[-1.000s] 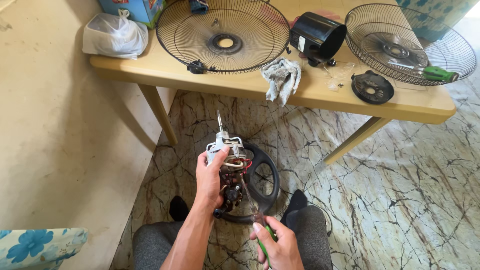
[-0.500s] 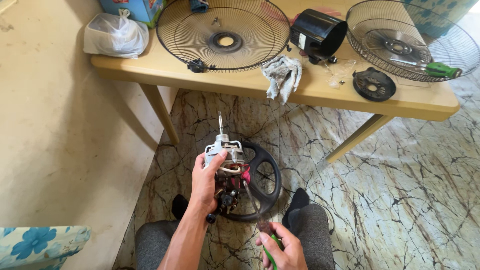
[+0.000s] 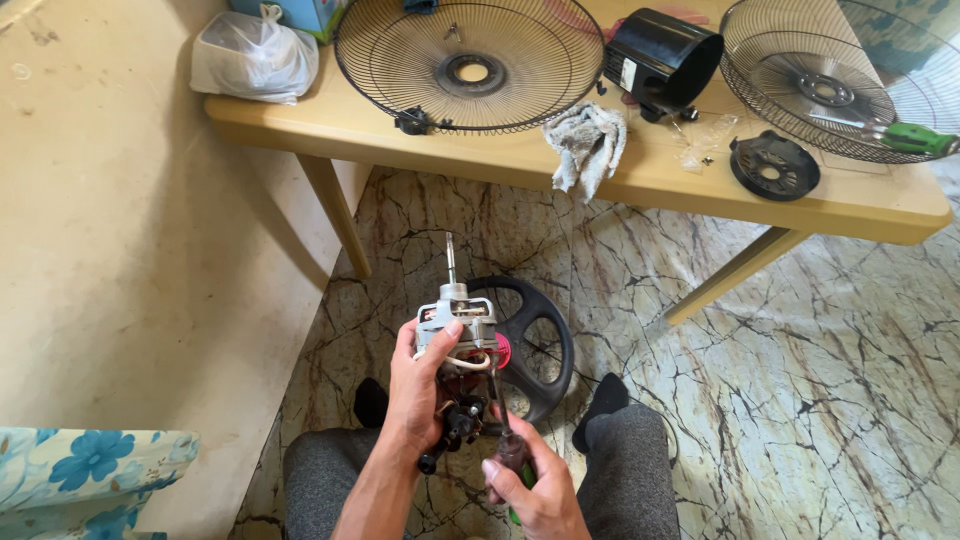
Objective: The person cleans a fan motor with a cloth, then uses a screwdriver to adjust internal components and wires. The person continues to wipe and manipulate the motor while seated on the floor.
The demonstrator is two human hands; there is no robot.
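My left hand (image 3: 418, 398) grips a bare fan motor (image 3: 458, 330) upright over my lap, its metal shaft pointing up and white wires looping across its body. My right hand (image 3: 537, 490) is closed around a screwdriver handle (image 3: 514, 458), dark with green below; the thin shank runs up toward the motor's lower back part. A black round fan base (image 3: 535, 345) lies on the floor just behind the motor.
A yellow table (image 3: 520, 160) ahead carries two wire fan guards (image 3: 470, 65) (image 3: 830, 80), a black motor cover (image 3: 660, 55), a grey rag (image 3: 588, 140), a black round cap (image 3: 773, 165), a green-handled tool (image 3: 915, 138) and a white plastic bag (image 3: 250, 60). Marble-pattern floor, wall at left.
My right hand has risen, bringing the screwdriver tip up to the motor's lower part. The left hand keeps the motor nearly still, and the view has tilted slightly.
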